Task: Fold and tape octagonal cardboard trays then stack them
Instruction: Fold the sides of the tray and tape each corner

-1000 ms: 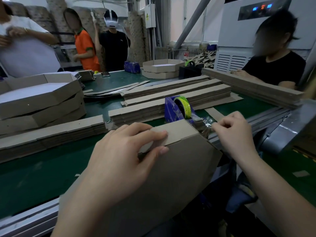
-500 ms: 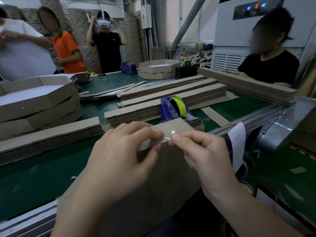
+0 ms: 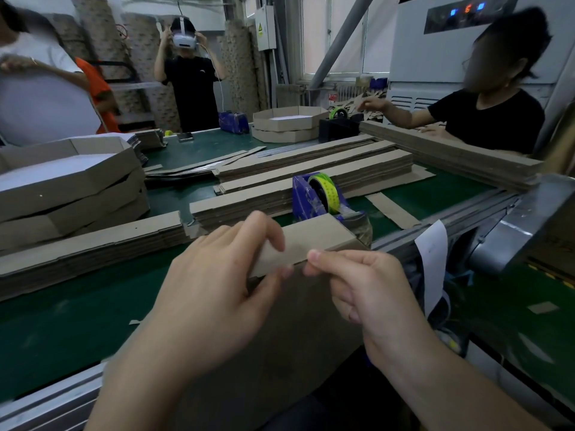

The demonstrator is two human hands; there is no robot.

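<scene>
I hold a brown cardboard tray (image 3: 314,241) against the near edge of the green table (image 3: 62,321). My left hand (image 3: 217,293) grips its folded top flap, fingers over the flap and thumb under it. My right hand (image 3: 367,290) sits at the flap's front edge, fingers curled, thumb and forefinger pressing along the fold; any tape there is too clear to make out. A blue tape dispenser (image 3: 314,197) with a yellow-green roll stands just behind the tray. Finished octagonal trays (image 3: 68,181) are stacked at the left.
Piles of flat cardboard strips (image 3: 311,172) lie across the table's middle, and another pile (image 3: 93,244) at the near left. Two more trays (image 3: 289,122) sit at the far end. A person in black (image 3: 485,116) works at the right; others stand behind.
My right hand left the dispenser, came to the flap with tape, and now presses down at the flap's front edge. The left hand kept its hold.
</scene>
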